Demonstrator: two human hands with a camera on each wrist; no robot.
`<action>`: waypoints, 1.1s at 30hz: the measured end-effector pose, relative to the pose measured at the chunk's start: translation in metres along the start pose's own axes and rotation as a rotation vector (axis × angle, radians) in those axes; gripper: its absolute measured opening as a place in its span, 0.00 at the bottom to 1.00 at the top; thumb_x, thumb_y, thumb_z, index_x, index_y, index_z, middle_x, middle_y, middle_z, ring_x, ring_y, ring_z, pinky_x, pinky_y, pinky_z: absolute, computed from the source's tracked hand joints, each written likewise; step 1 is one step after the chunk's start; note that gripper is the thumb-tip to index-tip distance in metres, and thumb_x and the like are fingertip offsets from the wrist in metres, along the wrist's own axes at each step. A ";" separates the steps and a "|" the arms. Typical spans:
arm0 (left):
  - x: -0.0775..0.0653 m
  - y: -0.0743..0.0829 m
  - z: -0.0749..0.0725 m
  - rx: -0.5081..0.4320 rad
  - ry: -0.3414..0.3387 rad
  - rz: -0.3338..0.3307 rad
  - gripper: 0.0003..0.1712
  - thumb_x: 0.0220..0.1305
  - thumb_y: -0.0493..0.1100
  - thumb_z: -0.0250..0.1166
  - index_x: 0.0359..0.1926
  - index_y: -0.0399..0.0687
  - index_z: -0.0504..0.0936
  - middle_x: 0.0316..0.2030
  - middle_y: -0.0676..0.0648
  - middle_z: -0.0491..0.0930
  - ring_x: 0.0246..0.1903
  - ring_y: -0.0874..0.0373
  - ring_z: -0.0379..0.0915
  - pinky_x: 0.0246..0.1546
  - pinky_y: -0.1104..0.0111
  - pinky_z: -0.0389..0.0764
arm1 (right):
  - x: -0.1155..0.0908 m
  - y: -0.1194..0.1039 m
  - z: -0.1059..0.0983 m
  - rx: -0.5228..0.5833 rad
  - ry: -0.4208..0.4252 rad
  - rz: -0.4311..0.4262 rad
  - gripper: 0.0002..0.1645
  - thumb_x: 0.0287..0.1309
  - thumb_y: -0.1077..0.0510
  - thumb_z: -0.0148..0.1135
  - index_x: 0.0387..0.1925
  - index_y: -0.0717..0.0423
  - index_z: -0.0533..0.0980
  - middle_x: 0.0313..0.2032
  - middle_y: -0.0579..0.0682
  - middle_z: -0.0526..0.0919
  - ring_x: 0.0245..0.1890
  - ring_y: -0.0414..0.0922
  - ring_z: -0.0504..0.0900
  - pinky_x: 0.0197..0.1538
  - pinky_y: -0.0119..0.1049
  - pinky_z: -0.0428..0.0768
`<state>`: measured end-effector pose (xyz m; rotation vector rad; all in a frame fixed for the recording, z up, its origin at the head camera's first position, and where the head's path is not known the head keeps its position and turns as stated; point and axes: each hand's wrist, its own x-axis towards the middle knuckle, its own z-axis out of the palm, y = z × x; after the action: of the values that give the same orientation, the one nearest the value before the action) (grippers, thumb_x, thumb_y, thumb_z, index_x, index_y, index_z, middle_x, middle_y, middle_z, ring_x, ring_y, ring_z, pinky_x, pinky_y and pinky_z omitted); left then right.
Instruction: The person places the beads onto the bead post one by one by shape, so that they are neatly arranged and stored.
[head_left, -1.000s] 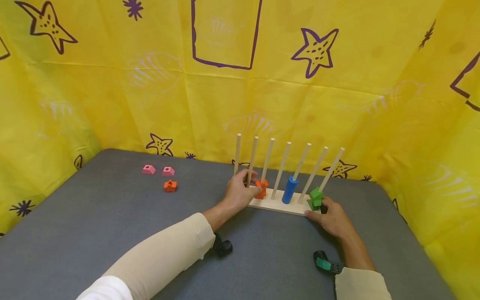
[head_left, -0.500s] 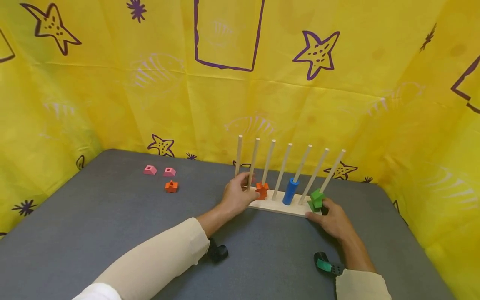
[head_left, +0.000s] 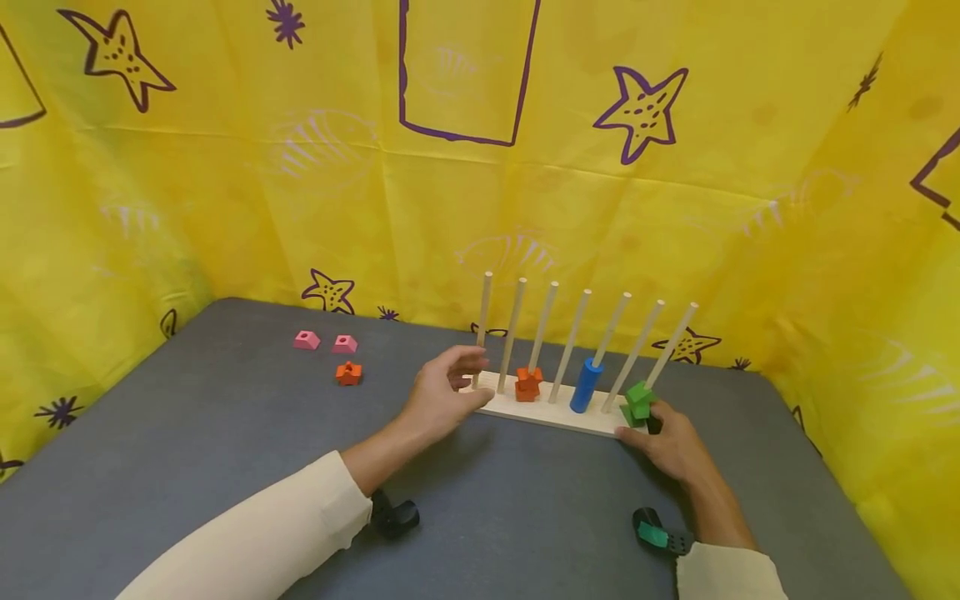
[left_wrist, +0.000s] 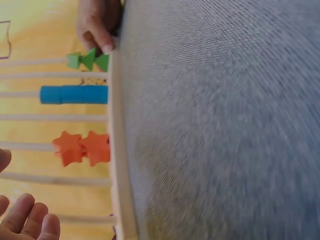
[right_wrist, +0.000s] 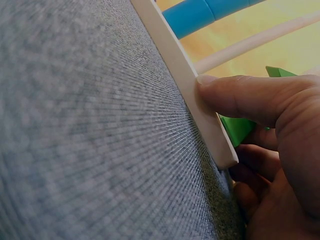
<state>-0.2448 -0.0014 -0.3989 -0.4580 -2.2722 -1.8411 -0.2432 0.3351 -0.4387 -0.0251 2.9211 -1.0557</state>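
Observation:
A wooden peg board (head_left: 540,412) with several upright rods stands on the table. My right hand (head_left: 675,446) grips its right end, thumb on the front edge, as the right wrist view shows (right_wrist: 280,115). Green triangle blocks (head_left: 639,402) sit on the rod beside that hand, partly hidden by it. A stack of blue cylinders (head_left: 586,387) is on another rod, and orange star blocks (head_left: 528,385) are on a rod further left. By the left end, my left hand (head_left: 444,396) holds nothing, its fingers parted near the end rod; its fingertips (left_wrist: 35,215) show in the left wrist view.
Two pink blocks with holes (head_left: 345,343) and a loose orange star (head_left: 348,373) lie on the grey table (head_left: 225,433) at the left. A yellow patterned cloth (head_left: 420,208) hangs behind and at the sides.
My left hand has let go of the orange stars' side and drawn back left to the board's end. My right hand stays on the board. The view has shifted slightly.

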 end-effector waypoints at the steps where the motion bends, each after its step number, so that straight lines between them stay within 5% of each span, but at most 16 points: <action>1: -0.001 0.002 -0.003 -0.011 0.002 0.006 0.28 0.50 0.26 0.70 0.55 0.34 0.76 0.46 0.39 0.81 0.50 0.42 0.75 0.52 0.50 0.73 | 0.000 0.000 0.000 0.000 -0.002 0.004 0.30 0.56 0.44 0.68 0.43 0.66 0.72 0.42 0.60 0.71 0.41 0.56 0.69 0.41 0.47 0.68; 20: -0.002 -0.010 -0.098 0.100 0.147 0.085 0.27 0.54 0.31 0.72 0.56 0.36 0.76 0.50 0.40 0.79 0.52 0.48 0.74 0.53 0.53 0.73 | 0.001 0.001 -0.002 -0.003 -0.002 0.023 0.32 0.56 0.43 0.68 0.46 0.67 0.71 0.43 0.61 0.70 0.43 0.58 0.68 0.42 0.49 0.68; 29: -0.004 -0.033 -0.133 0.209 0.300 0.075 0.25 0.55 0.28 0.69 0.55 0.30 0.75 0.49 0.35 0.79 0.43 0.57 0.74 0.45 0.76 0.74 | 0.000 0.001 -0.001 -0.004 -0.004 0.023 0.34 0.55 0.41 0.68 0.46 0.67 0.72 0.43 0.61 0.70 0.43 0.58 0.68 0.43 0.49 0.68; 33: -0.007 -0.039 -0.141 0.194 0.332 0.056 0.25 0.57 0.31 0.70 0.56 0.34 0.76 0.50 0.36 0.79 0.41 0.66 0.75 0.44 0.78 0.75 | 0.000 0.000 0.001 -0.002 -0.002 0.018 0.33 0.55 0.42 0.68 0.46 0.66 0.72 0.45 0.61 0.71 0.44 0.58 0.68 0.45 0.51 0.68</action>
<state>-0.2594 -0.1474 -0.4069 -0.1679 -2.1559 -1.5193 -0.2435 0.3347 -0.4398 -0.0002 2.9152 -1.0499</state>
